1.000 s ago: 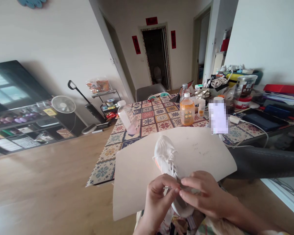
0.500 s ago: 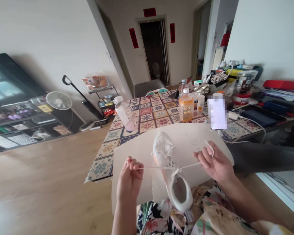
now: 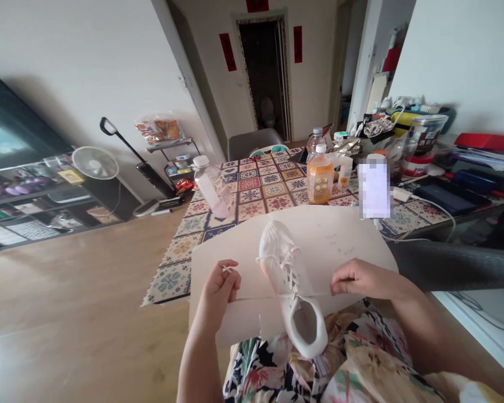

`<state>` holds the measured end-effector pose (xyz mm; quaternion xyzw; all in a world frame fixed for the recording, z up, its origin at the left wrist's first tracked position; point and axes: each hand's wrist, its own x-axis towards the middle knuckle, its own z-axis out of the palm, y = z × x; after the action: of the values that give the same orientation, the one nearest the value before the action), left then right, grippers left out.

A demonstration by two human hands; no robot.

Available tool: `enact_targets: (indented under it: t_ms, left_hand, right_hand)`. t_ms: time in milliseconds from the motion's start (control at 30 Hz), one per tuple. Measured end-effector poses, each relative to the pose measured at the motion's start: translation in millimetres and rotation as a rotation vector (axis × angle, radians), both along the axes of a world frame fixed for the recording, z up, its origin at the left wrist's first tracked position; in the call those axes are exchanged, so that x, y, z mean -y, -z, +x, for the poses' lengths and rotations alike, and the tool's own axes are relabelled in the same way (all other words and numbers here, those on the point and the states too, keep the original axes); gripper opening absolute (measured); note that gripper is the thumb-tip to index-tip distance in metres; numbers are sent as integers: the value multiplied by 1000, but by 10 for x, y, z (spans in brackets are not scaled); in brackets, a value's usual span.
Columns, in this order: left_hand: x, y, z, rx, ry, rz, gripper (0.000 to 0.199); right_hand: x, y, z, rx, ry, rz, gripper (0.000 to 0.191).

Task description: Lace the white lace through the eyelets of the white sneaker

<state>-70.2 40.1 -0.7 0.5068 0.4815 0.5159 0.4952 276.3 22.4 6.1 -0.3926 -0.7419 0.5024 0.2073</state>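
A white sneaker [image 3: 282, 260] lies on a sheet of white board [image 3: 340, 229], its toe pointing away from me and its heel toward my lap. White laces [image 3: 291, 274] criss-cross over its tongue. From the top of the lacing, one lace end runs left and the other right, both drawn out nearly level. My left hand [image 3: 223, 285] is closed on the left end, left of the shoe. On the other side my right hand [image 3: 355, 278] pinches the right end, its fingertips low near the board. The inside of the shoe opening faces up.
Past the board, a patterned tablecloth [image 3: 252, 196] carries a tilted bottle of pale pink liquid [image 3: 213, 190], an orange drink bottle [image 3: 320, 179] and a blurred-out phone-like screen [image 3: 375, 190]. A white cable [image 3: 439, 210] and a dark tablet [image 3: 449, 196] lie at the right.
Both hands still hold the lace ends. My right hand has turned palm down and lowered its fingertips. My left hand has shifted slightly left, and the laces now sit lower, close against the shoe.
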Motion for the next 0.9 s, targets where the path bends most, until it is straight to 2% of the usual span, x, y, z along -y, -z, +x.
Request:
enact_targets:
  t_ms: [67,133,233,300,400,467,600,667,733,833,900]
  left_hand:
    - [3,-5,35,-81,-13,39,23]
    - [35,-28,65,-187,37,99,22]
    - [100,-82,111,-418,237,220,12]
    - [122,-106,138,-541,418,318,14]
    - [114,-104,162,-576,545,415,21]
    - [105,-97,164,-596,568,425,21]
    - [137,-134,146,-607,661,455,16]
    - [172,-180,144,-602,683,525,15]
    - [210,-226,165,-573,639,592,16]
    - [270,-261,257,-428,543,630,23]
    - [307,-251,350,-309,524,616,27]
  right_hand:
    - [-10,21,2,42,-62,-4,36]
    - [-17,35,-2,60,-80,-4,30]
    - [-7,29,-50,66,-92,13,22]
    - [-1,14,-104,63,-125,21,17]
    - [-13,-10,-175,52,-187,33,15]
    - [-25,-27,-210,-36,-255,81,20]
    - [0,-69,-303,-415,-353,190,30]
    - [45,-84,-383,-567,-301,156,31]
    - [98,-86,-485,-691,-228,94,29]
    - [155,-48,-660,-837,-142,-39,30]
    - [165,0,-771,-871,-34,-88,33]
